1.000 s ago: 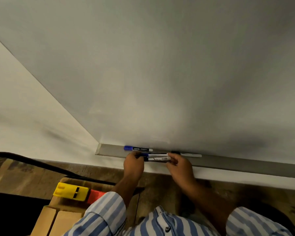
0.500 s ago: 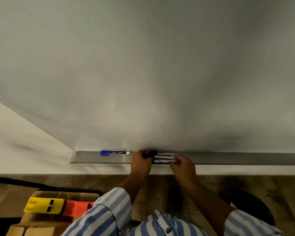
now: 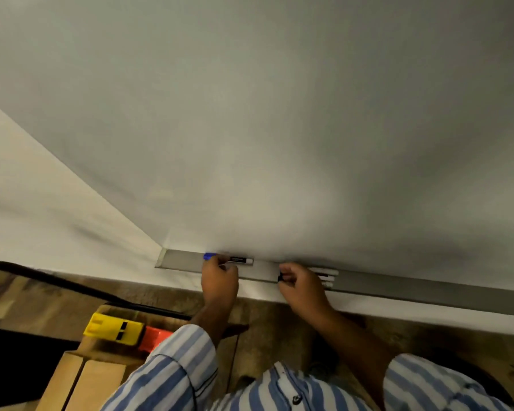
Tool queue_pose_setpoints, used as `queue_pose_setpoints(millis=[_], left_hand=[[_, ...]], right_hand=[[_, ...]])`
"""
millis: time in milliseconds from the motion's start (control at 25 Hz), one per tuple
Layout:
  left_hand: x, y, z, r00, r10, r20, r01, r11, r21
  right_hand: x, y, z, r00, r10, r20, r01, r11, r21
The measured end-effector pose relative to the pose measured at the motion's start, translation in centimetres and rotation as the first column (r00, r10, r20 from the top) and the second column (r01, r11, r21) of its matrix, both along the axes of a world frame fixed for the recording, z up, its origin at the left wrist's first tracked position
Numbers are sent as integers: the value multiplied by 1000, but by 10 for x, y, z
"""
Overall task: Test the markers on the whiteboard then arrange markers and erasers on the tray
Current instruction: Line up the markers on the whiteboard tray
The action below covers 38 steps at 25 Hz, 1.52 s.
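A person in a blue-and-white striped shirt (image 3: 282, 393), seen from above. The stripes run broad and vertical, alternating blue and white, across the chest and both sleeves. The left sleeve (image 3: 172, 372) ends in a cuff pushed up the forearm, leaving the wrist and the left hand (image 3: 219, 280) bare. The right sleeve (image 3: 445, 384) sits higher, baring a longer stretch of forearm down to the right hand (image 3: 301, 284). A small dark button (image 3: 296, 399) shows on the shirt's white front placket. No rings, watch or gloves are visible.
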<state>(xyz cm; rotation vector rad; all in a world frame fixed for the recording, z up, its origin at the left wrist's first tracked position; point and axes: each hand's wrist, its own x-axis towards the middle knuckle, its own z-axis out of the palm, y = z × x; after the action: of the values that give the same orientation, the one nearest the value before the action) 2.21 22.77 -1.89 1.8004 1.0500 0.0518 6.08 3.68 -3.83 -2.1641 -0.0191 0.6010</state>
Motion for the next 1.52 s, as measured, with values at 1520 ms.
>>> queue_pose_setpoints(millis=[1520], left_hand=[[22, -208, -3, 811, -581, 67, 581, 785, -214]], right_hand=[[-2, -203, 15, 889, -457, 30, 458, 887, -54]])
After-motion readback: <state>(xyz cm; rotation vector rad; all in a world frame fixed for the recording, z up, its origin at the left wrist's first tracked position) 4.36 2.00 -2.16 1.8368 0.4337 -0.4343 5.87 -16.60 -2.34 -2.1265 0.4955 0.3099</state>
